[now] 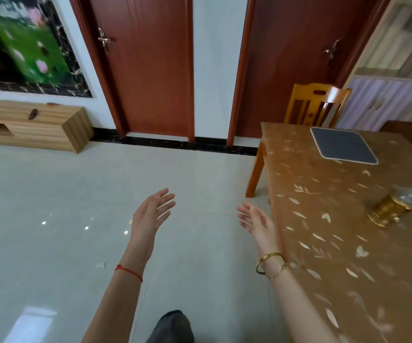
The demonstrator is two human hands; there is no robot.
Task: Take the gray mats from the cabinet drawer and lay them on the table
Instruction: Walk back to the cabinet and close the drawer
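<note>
One gray mat (pixel 343 144) with a pale border lies flat on the far part of the brown leaf-patterned table (pixel 336 231) at the right. My left hand (pixel 151 212) is held out over the tiled floor, fingers spread and empty. My right hand (pixel 255 220) is also spread and empty, just left of the table's near edge. A low wooden cabinet (pixel 39 127) stands against the left wall, far from both hands; its drawer front looks shut.
A gold-based glass globe (pixel 393 206) stands on the table right of my right hand. A wooden chair (pixel 316 105) sits behind the table. Two red-brown doors (pixel 148 70) face me. Pale tiled floor (pixel 64 206) stretches to the cabinet.
</note>
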